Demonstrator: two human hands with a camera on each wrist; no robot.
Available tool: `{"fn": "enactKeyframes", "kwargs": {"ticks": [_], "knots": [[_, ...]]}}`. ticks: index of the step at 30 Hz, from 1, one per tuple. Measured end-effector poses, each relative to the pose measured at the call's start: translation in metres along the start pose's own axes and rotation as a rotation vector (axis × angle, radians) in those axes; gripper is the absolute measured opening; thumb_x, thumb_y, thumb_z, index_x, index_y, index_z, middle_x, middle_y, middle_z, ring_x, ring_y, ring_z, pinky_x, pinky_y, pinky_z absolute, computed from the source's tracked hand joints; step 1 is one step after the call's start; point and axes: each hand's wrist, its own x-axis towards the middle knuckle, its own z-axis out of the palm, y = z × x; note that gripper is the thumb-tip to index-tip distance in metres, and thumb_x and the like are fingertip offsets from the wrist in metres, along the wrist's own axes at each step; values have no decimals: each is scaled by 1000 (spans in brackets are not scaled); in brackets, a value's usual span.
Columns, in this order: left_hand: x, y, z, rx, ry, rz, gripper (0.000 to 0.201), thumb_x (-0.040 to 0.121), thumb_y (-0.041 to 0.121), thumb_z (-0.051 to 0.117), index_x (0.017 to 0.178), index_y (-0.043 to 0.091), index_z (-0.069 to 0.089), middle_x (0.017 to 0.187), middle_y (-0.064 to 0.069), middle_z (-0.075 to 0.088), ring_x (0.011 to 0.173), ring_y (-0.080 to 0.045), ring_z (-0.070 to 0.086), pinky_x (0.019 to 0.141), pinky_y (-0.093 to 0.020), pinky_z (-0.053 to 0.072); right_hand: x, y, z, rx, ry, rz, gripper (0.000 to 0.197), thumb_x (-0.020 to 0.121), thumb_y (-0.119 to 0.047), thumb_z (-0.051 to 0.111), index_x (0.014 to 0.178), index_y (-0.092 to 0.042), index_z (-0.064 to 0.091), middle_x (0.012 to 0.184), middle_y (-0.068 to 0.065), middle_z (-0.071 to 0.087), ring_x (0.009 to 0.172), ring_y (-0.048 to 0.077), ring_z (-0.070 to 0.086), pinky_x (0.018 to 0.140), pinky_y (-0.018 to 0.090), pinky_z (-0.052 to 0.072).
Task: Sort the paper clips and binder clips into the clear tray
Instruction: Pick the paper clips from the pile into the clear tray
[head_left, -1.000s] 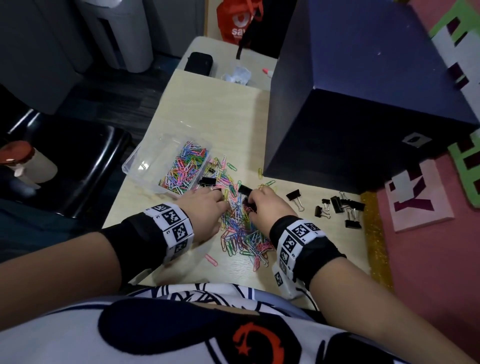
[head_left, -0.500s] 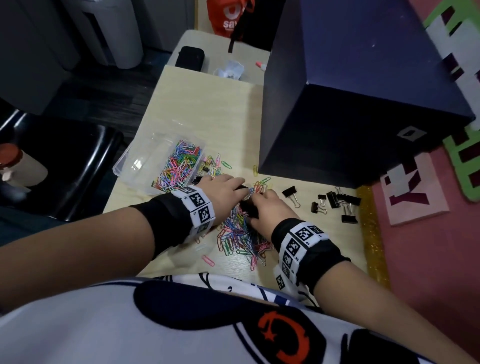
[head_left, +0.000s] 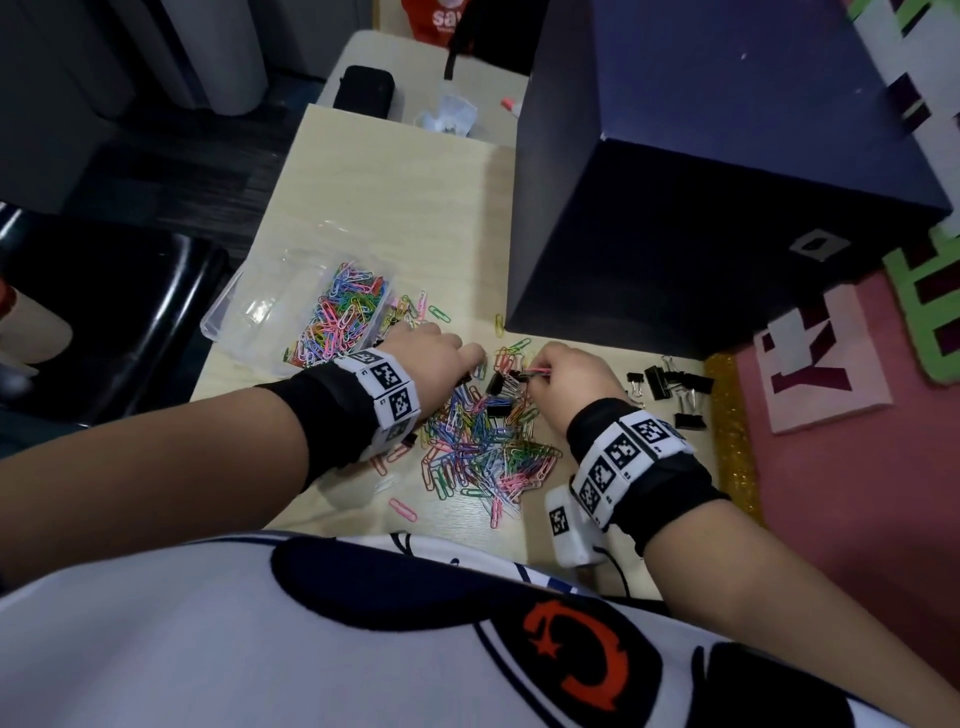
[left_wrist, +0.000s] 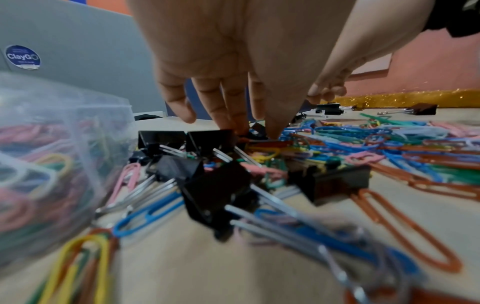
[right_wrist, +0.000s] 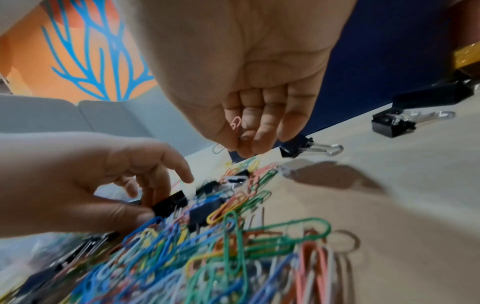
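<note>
A heap of coloured paper clips (head_left: 483, 452) lies on the table's near part, with black binder clips (head_left: 497, 383) mixed in at its far end. My left hand (head_left: 475, 364) reaches down there and pinches a black binder clip (right_wrist: 170, 202) between thumb and fingers. My right hand (head_left: 530, 371) hovers just right of it, its curled fingers holding a pink paper clip (right_wrist: 235, 123). The clear tray (head_left: 234, 306) stands to the left; its right compartment holds many paper clips (head_left: 343, 312), its left one looks bare.
Several black binder clips (head_left: 670, 387) lie apart at the right, near a gold glitter strip (head_left: 730, 431). A large dark blue box (head_left: 701, 208) fills the table's far right. Stray paper clips (head_left: 402, 509) lie near the front edge. A black chair (head_left: 104, 312) stands left of the table.
Both hands have shifted to the far end of the heap. The right hand has lifted a pink paper clip off the pile. The left hand has moved right, onto the binder clips.
</note>
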Motion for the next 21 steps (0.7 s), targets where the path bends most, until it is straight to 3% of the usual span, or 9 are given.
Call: {"fn": "enactKeyframes", "kwargs": {"ticks": [2, 6, 10, 15, 21], "knots": [[1, 1, -1, 25, -33, -3, 45, 92, 18, 52, 134, 26, 38, 118, -3, 55, 113, -27, 47, 95, -47, 38, 2, 5, -6, -9, 24, 39, 22, 94, -31, 48, 107, -18, 60, 99, 4, 64, 93, 25, 59, 78, 32, 49], [2, 4, -3, 25, -33, -35, 35, 91, 19, 53, 124, 18, 42, 116, -6, 54, 110, -28, 49, 91, -45, 40, 3, 12, -12, -4, 7, 79, 30, 97, -37, 43, 102, -13, 60, 93, 8, 64, 87, 26, 59, 73, 32, 48], [0, 0, -5, -12, -18, 0, 26, 92, 19, 52, 116, 15, 43, 108, -9, 54, 99, -29, 54, 81, -41, 45, 3, 13, -8, -49, 14, 104, 27, 96, -36, 46, 105, -14, 60, 110, 8, 56, 100, 26, 55, 81, 33, 47], [-6, -6, -7, -44, -43, 32, 22, 91, 29, 53, 107, 15, 48, 101, -6, 58, 90, -27, 57, 76, -40, 51, 1, -4, 3, -112, 17, -114, 26, 93, -25, 49, 117, -23, 57, 123, 3, 47, 119, 24, 41, 97, 39, 41], [-12, -11, -2, -111, 52, 23, 17, 90, 31, 51, 102, 18, 51, 100, -4, 58, 90, -26, 57, 73, -36, 47, 3, -28, 20, -226, -127, -246, 30, 91, -22, 48, 121, -19, 52, 122, 7, 47, 116, 29, 44, 90, 40, 43]]}}
